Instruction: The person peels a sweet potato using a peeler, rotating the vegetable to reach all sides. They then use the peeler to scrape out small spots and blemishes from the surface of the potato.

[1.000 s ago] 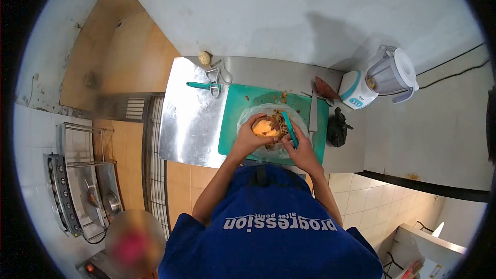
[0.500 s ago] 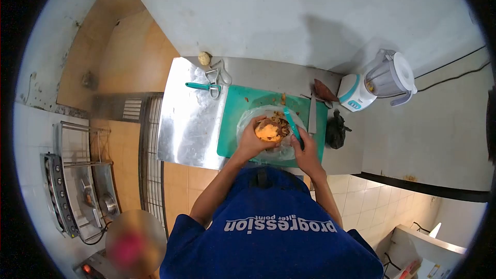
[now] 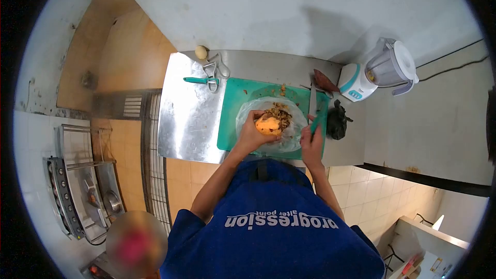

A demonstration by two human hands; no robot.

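My left hand is wrapped around a partly peeled sweet potato, its orange flesh showing and some brown skin left. It is held over a clear plastic bag or shallow bowl with brown peelings in it. My right hand grips a slim teal knife, apart from the sweet potato and to its right; its edge is hard to make out. Under all this lies a green cutting board. A larger knife with a metal blade rests on the board's right side.
Left on the steel counter lie a teal-handled peeler and a round pale item. A reddish-brown sweet potato, a black plastic bag and a blender stand to the right. Another person is at lower left.
My right hand has moved right and slightly toward me, taking the teal knife away from the sweet potato. The left hand keeps its hold. The view has shifted slightly.
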